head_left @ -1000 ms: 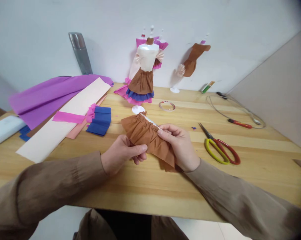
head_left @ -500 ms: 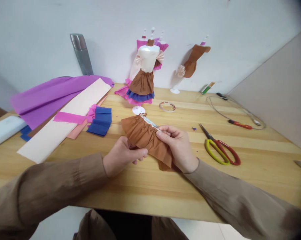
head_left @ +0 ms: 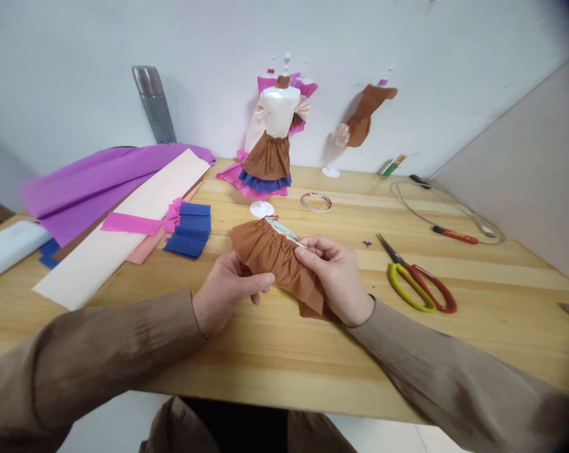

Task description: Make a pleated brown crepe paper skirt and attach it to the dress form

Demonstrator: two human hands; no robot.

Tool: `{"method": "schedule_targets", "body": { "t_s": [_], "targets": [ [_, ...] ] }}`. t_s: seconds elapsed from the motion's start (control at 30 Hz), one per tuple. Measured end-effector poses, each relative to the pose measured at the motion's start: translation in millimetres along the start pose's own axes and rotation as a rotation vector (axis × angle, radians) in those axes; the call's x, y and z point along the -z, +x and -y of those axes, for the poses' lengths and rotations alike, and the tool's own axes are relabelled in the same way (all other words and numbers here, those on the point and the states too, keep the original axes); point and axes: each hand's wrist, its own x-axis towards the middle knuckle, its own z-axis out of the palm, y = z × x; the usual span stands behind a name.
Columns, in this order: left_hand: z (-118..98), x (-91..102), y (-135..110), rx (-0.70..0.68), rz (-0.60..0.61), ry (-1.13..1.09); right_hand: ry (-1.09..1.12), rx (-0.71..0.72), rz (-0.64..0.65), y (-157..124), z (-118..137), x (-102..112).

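Here, brown ruffle (head_left: 284, 264): slantwise over the surface (head_left: 284, 371), in front of the dress form (head_left: 279, 113), gathered edge facing away.
Right hand (head_left: 341, 277): fingers pinch the gathers beside the white strip (head_left: 287, 231), presumably so the pleats hold together.
Left hand (head_left: 225, 289): fingers grasp the near edge, probably steadying the loose folds.
Scissors (head_left: 410, 268): to the right, handles foremost, likely for easy reach.

You had two hands, the left hand (head_left: 230, 286) and the right hand (head_left: 342, 278), and one brown gathered piece (head_left: 279, 258) near the middle. On the right you had one pair of scissors (head_left: 398, 257) and one red-handled cord (head_left: 456, 236). On the far side, counted by their finials, were four dress forms (head_left: 279, 110): three in the middle, one on the right. Far left, you had one bottle (head_left: 159, 113).
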Motion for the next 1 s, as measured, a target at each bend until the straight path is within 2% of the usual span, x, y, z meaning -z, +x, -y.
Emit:
{"method": "schedule_targets", "body": {
  "t_s": [0.2, 0.37, 0.57, 0.73, 0.83, 0.9, 1.0],
  "targets": [
    [-1.3, -1.7, -1.9, 0.007, 0.047, 0.028, -0.004, 0.011, -0.018, -0.3, -0.5, -0.7],
    [-1.2, -1.7, -2.7, 0.078, 0.036, 0.146, -0.02, 0.003, 0.009, -1.3, -1.8, -0.7],
    [-4.3, -2.0, -3.5, 0.005, 0.008, 0.117, 0.018, -0.038, -0.004, -1.1, 0.4, -0.7],
    [-2.4, -1.7, -2.5, 0.068, 0.061, 0.17, 0.004, -0.044, 0.035, -2.5, -0.6, -0.8],
    [-0.5, -4.4, -3.4, 0.022, 0.045, 0.201, 0.006, -0.023, 0.028, 0.1, -2.3, 0.8],
    [0.0, -6.5, -5.2, -0.029, 0.096, 0.252, 0.015, 0.005, 0.046, 3.6, -2.6, 2.8],
    [-1.2, -6.1, -9.5, -0.005, 0.3, 0.394, 0.027, 0.061, 0.093, 10.6, -2.0, 7.4]
  ]
}}
